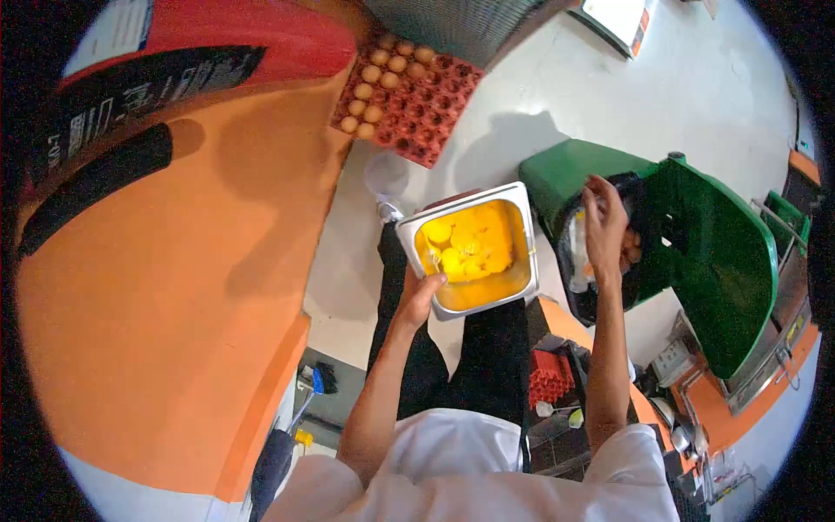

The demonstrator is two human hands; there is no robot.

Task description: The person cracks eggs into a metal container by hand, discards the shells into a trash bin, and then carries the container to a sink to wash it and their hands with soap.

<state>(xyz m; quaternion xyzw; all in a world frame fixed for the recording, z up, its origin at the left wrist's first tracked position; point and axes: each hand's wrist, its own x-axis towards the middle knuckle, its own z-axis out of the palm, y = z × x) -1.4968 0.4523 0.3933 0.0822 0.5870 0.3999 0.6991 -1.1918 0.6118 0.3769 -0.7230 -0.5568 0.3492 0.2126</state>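
My left hand [420,300] is closed on the near-left rim of a square metal pan [483,300], its thumb over the edge. Inside the pan lies a bright yellow mass of cracked eggs [470,248] with several whole yolks showing. Over the mouth of a green wheeled bin [591,161] is my right hand [606,228], fingers loosely bent and apart, with nothing visible in them. Below it, the black bin liner [581,300] holds whitish waste and several brownish shells [631,248], partly hidden by the hand.
A red egg tray [426,113] at the top has several brown eggs on its left side and bare cups on its right. An orange surface [191,322] fills the left. The bin's open lid [726,261] stands to the right. A blue broom [323,378] is low on the left.
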